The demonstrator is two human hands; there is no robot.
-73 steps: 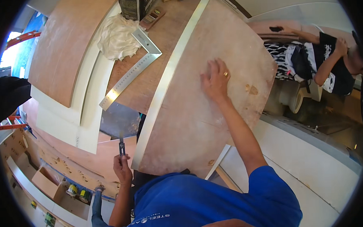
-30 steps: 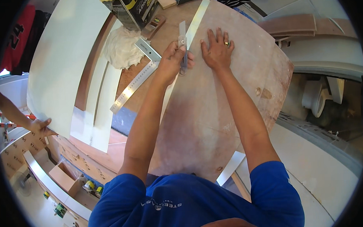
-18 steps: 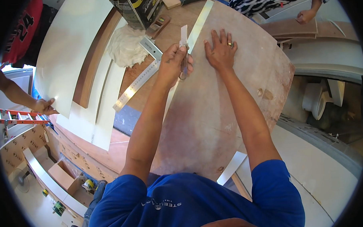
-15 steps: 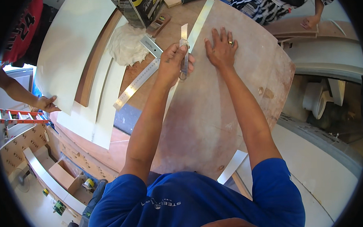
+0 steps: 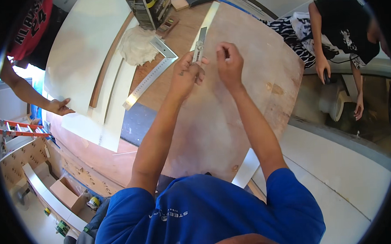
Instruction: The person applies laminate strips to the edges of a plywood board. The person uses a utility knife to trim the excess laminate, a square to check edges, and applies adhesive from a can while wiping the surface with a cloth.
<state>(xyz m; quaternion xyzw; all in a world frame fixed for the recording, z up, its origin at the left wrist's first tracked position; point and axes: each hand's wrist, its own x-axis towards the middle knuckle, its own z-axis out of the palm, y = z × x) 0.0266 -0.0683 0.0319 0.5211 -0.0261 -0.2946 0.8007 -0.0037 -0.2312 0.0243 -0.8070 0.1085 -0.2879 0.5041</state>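
In my left hand [image 5: 187, 75] is a slim metal tool with a slanted flat blade, which looks like a snap-off utility knife [image 5: 199, 48]. The blade points away from me, above the brown board [image 5: 221, 125]. My right hand [image 5: 230, 65] is just to its right, raised, with fingers curled in a loose fist and nothing visible in them. A long metal strip [image 5: 207, 18] lies along the board's left side; its near part is hidden behind my left hand and arm. Left of that hand is a try square [image 5: 147, 83] with a ruled blade.
White curved panels [image 5: 79, 53], a crumpled cloth [image 5: 137, 45] and a black-and-yellow can [image 5: 148, 11] are at far left. One person's hand [image 5: 60, 107] touches a panel. Another person [image 5: 343, 26] bends down at right, near a toilet [image 5: 332, 104]. A ladder [image 5: 21, 128] is at left.
My right hand has lifted off the board and curled its fingers. My left hand has lowered slightly with the knife. The person at right has come further into view.
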